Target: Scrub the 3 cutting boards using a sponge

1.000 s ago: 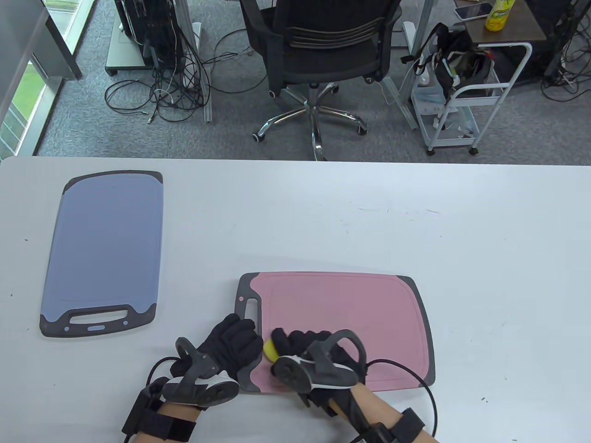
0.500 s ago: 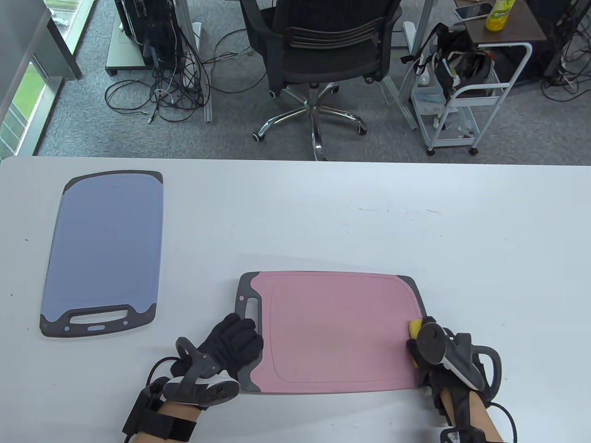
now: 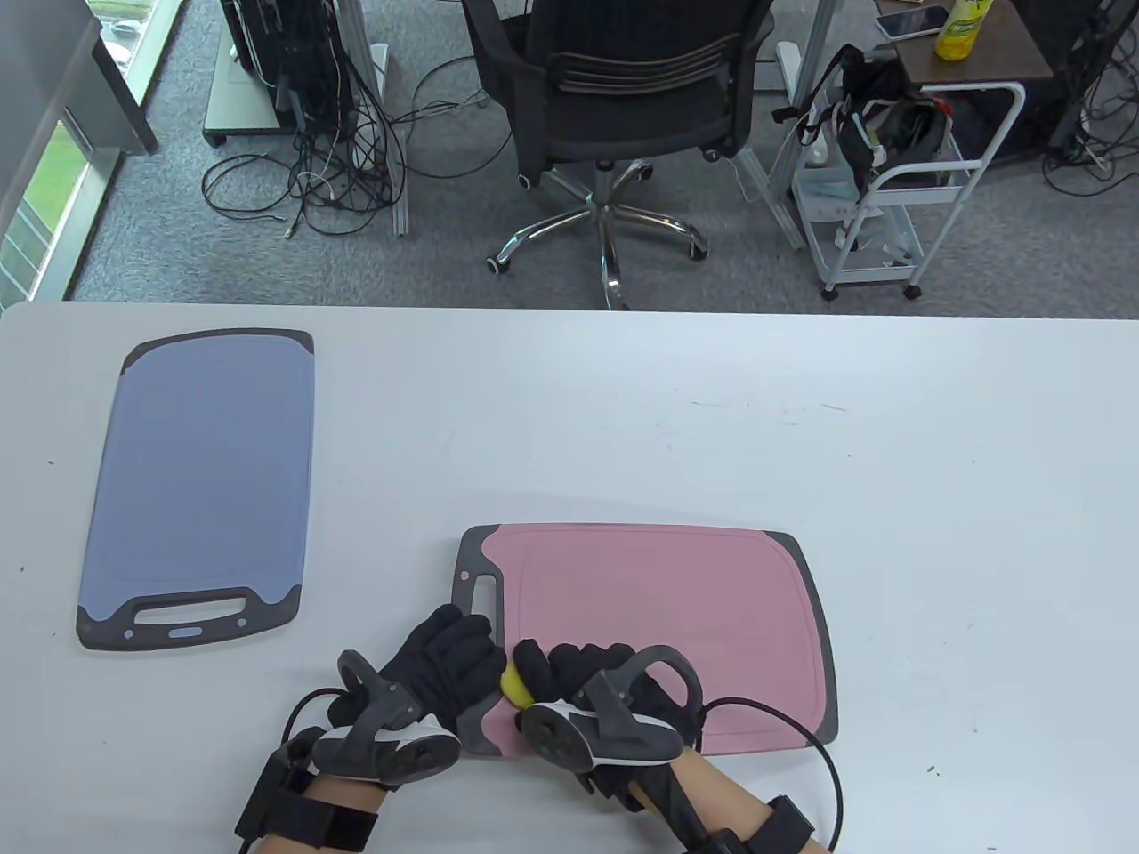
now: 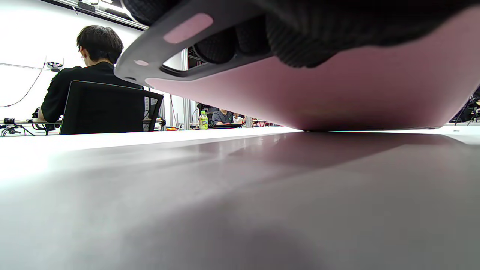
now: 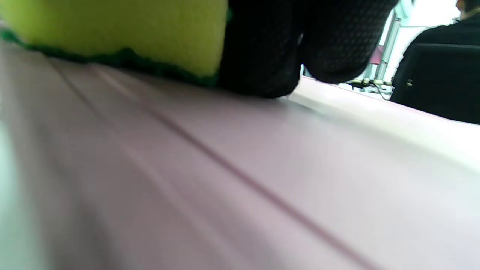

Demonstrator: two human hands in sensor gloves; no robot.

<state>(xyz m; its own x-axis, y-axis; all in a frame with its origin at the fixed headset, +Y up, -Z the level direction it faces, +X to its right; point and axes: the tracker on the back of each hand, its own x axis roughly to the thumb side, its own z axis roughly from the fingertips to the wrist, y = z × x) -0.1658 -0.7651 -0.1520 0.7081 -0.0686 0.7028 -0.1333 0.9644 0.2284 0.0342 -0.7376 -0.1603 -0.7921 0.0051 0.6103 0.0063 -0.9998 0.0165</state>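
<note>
A pink cutting board [image 3: 658,605] with grey ends lies near the table's front edge. My right hand [image 3: 569,667] grips a yellow sponge [image 3: 511,683] and presses its green underside [image 5: 112,62] onto the board's near left corner. My left hand [image 3: 445,658] holds the board's grey handle end. In the left wrist view the pink cutting board [image 4: 337,97] shows from below, with gloved fingers [image 4: 300,41] curled at its edge. A blue cutting board [image 3: 200,480] lies flat at the far left, apart from both hands. No third board is in view.
The white table [image 3: 623,427] stretches bare behind and right of the pink board. Beyond its far edge stand a black office chair [image 3: 614,89] and a white cart [image 3: 899,178]. A seated person [image 4: 90,75] shows far off.
My right hand swept the sponge across the pink board to its right edge, then back to the near left corner. The left hand and both boards stayed put.
</note>
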